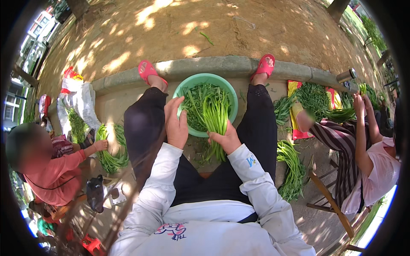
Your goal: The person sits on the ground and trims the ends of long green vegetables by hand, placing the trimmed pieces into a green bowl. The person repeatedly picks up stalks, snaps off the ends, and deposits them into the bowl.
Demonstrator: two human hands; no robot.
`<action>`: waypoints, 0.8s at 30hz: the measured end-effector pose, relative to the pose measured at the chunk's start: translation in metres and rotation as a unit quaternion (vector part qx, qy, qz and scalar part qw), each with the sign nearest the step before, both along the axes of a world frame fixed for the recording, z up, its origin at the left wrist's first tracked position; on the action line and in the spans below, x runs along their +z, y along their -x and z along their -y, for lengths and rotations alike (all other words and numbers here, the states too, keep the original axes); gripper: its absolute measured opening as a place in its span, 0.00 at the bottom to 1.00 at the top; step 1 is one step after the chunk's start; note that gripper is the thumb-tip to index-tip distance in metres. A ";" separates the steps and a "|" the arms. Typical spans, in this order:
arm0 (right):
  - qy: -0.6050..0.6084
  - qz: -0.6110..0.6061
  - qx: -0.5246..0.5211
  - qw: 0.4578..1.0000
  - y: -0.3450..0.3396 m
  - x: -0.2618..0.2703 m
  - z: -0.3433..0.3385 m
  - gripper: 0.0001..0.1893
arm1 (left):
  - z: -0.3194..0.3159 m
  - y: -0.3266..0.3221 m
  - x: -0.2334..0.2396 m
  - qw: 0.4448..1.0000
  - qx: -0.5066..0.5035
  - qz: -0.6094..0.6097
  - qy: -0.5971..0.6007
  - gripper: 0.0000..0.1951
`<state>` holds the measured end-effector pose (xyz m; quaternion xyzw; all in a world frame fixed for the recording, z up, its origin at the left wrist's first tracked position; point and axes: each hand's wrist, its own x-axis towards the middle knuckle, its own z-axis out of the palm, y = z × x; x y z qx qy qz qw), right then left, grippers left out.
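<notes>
My right hand [226, 137] grips a bunch of long green leafy-vegetable stems [216, 116], possibly water spinach. The stems lie over a round mint-green plastic basin [235, 96] between my feet, and their lower ends hang past its near rim. Loose green leaves [195, 102] fill much of the basin. At the basin's left rim my left hand [176, 123] is raised, its fingers apart and nothing seen in it.
A person in a red top [54, 182] sits at left, one hand on a green bundle [110, 156]. Another in striped trousers [336, 140] sits at right, holding greens. Beside my right leg lies a stem pile [291, 169]. A stone kerb [208, 65] runs beyond the basin.
</notes>
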<state>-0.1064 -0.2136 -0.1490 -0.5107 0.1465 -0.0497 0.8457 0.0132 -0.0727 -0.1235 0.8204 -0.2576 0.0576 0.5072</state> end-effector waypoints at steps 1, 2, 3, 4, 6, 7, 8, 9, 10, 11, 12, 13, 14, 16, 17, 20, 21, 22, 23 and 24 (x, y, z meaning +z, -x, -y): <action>-0.002 0.009 0.005 1.000 0.000 -0.001 0.001 0.23 | -0.002 -0.005 0.005 0.999 -0.009 0.043 -0.006 0.24; -0.003 0.019 0.011 1.000 -0.001 -0.003 0.002 0.23 | -0.004 -0.008 0.009 0.998 -0.018 0.058 -0.017 0.24; -0.005 0.028 0.017 0.999 -0.002 -0.002 0.002 0.23 | -0.005 -0.009 0.013 0.997 -0.026 0.072 -0.028 0.25; -0.006 0.019 0.009 1.000 -0.002 -0.001 0.001 0.23 | -0.004 -0.008 0.017 0.997 -0.036 0.070 -0.026 0.25; -0.008 0.000 -0.008 1.000 -0.001 0.003 -0.004 0.23 | -0.001 -0.005 0.022 0.996 -0.056 0.064 -0.021 0.25; -0.009 -0.003 -0.006 1.000 0.000 0.005 -0.003 0.23 | -0.001 -0.005 0.022 0.994 -0.085 0.060 -0.032 0.24; -0.010 -0.007 -0.004 1.000 0.000 0.006 -0.003 0.23 | 0.000 -0.006 0.021 0.991 -0.113 0.056 -0.042 0.24; -0.012 -0.009 -0.001 1.000 0.000 0.008 -0.003 0.23 | 0.000 -0.007 0.022 0.987 -0.141 0.053 -0.053 0.24; -0.009 -0.012 0.004 1.000 0.000 0.009 -0.003 0.24 | -0.002 -0.010 0.016 0.983 -0.129 0.085 -0.099 0.21; -0.006 -0.015 0.009 1.000 0.000 0.010 -0.004 0.25 | -0.005 -0.010 0.013 0.978 -0.121 0.087 -0.145 0.19; -0.002 -0.019 0.012 1.000 0.001 0.011 -0.003 0.26 | -0.009 -0.009 0.010 0.971 -0.115 0.089 -0.190 0.17; -0.003 -0.019 0.016 1.000 0.001 0.012 -0.003 0.26 | -0.012 -0.009 0.008 0.962 -0.109 0.091 -0.234 0.15; -0.004 -0.020 0.019 1.000 0.002 0.013 -0.002 0.26 | -0.015 -0.012 0.005 0.958 -0.117 0.096 -0.243 0.13; -0.006 -0.016 0.021 1.000 0.002 0.012 -0.001 0.26 | -0.022 -0.020 0.000 0.949 -0.133 0.109 -0.264 0.09; -0.007 -0.013 0.019 1.000 0.002 0.009 -0.002 0.27 | -0.025 -0.025 -0.003 0.958 -0.151 0.072 -0.234 0.08; -0.006 -0.012 0.017 1.000 0.002 0.010 -0.003 0.27 | -0.030 -0.040 -0.004 0.959 -0.227 -0.075 -0.151 0.08; -0.005 -0.014 0.016 1.000 0.002 0.011 -0.003 0.27 | -0.030 -0.043 -0.005 0.954 -0.240 -0.140 -0.116 0.09; -0.004 -0.008 0.019 1.000 0.001 0.011 -0.003 0.27 | -0.030 -0.044 -0.007 0.943 -0.252 -0.203 -0.081 0.10; -0.003 -0.001 0.023 1.000 0.001 0.011 -0.003 0.27 | -0.030 -0.046 -0.008 0.927 -0.262 -0.266 -0.045 0.12; -0.003 0.004 0.025 1.000 0.001 0.010 -0.003 0.27 | -0.027 -0.044 -0.004 0.929 -0.251 -0.270 -0.028 0.14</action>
